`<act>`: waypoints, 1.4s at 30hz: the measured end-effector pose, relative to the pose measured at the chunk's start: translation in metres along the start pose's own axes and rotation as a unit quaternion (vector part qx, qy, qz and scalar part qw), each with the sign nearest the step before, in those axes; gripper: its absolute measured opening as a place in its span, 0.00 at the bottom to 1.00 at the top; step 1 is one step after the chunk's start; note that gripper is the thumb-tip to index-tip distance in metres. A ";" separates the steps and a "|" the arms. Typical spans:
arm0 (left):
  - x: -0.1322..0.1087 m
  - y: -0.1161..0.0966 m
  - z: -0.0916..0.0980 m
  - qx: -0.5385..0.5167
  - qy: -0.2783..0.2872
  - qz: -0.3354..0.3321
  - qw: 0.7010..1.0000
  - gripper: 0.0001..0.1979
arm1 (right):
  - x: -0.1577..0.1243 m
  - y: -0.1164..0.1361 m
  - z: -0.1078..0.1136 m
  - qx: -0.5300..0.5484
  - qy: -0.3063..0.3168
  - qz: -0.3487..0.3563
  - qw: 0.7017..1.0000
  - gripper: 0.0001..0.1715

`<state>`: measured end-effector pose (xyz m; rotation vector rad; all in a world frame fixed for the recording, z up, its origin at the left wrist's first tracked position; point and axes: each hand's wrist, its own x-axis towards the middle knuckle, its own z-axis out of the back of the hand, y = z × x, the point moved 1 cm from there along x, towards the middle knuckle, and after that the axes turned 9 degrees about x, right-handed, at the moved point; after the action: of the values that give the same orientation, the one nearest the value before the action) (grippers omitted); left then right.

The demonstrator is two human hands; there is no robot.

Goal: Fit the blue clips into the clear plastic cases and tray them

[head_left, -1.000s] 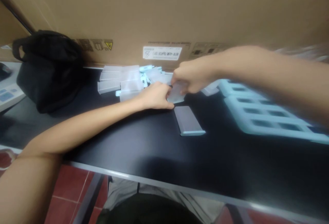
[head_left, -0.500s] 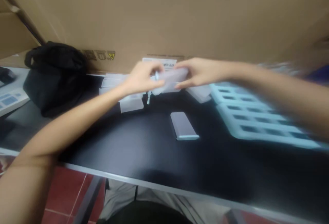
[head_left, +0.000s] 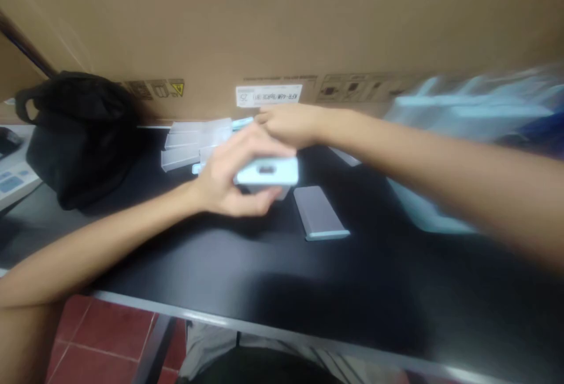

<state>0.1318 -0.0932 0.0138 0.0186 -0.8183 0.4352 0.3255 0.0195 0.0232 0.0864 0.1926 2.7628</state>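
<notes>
My left hand is closed around a small translucent plastic box with a light-blue end that has a dark slot in it. The blue end faces me, held above the table. Just behind it, my right hand reaches across toward the clear plastic pieces at the back; its fingers are mostly hidden behind my left hand. A similar flat translucent box with a light-blue edge lies on the black table, right of my left hand and apart from it.
A black bag stands at the left on the black table. A large cardboard box with a white label rises along the back. At right, partly behind my forearm, are light-blue plastic parts, blurred. Another clear piece lies under my right forearm.
My left hand has come nearer and lower, turning the box so its blue end faces me. My right hand has let go of the box and moved left behind it.
</notes>
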 end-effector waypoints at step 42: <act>-0.027 -0.013 -0.038 -0.318 0.098 0.169 0.928 0.07 | -0.031 0.047 -0.010 0.092 -0.171 -0.119 0.974 0.11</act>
<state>0.1475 -0.1082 -0.0294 -0.7701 -0.7345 0.4687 0.3371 -0.0361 0.0192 0.5453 0.3424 2.4377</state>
